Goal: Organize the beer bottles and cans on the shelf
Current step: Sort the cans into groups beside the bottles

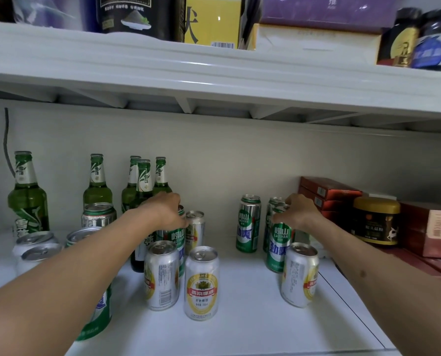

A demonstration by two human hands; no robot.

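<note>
My left hand (166, 211) grips the top of a tall green Laoshan can (175, 240) in the shelf's middle, beside a slim white can (195, 228). My right hand (300, 213) holds the top of another tall green Laoshan can (278, 249) at the right. A third green can (248, 223) stands free between them, and one more is partly hidden behind my right hand. Several green beer bottles (97, 185) stand along the back left. Short white-and-yellow cans (202, 282) (161, 274) (300, 274) stand in front. More silver cans (38, 249) cluster at the left.
The white shelf board (240, 330) has free room at the front centre. Red boxes (328, 192), a gold-lidded black jar (376, 220) and a pink box (440, 233) fill the right end. The upper shelf (214, 73) hangs low overhead with boxes and jars.
</note>
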